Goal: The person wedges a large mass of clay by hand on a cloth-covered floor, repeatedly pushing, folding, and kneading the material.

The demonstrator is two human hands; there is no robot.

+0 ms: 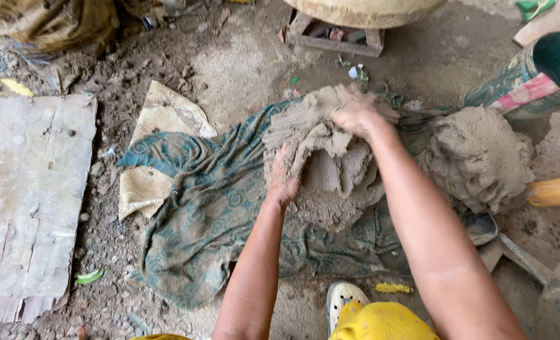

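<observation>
A lump of wet grey-brown clay (321, 151) lies on a teal patterned cloth (211, 214) spread over the dirt ground. My left hand (284, 176) presses into the lump's left side, fingers dug into the clay. My right hand (354, 116) grips the top of the lump, fingers closed on a folded flap of clay. Both hands are coated in clay. A second, larger mound of clay (478, 157) sits to the right, apart from my hands.
A weathered board (28, 195) lies at the left. A worn sack (160, 119) sticks out under the cloth. A wooden stand (333, 34) is at the top, a painted cylinder (519, 79) at upper right, a yellow handle (557, 191) at right. My white shoe (343, 296) is below.
</observation>
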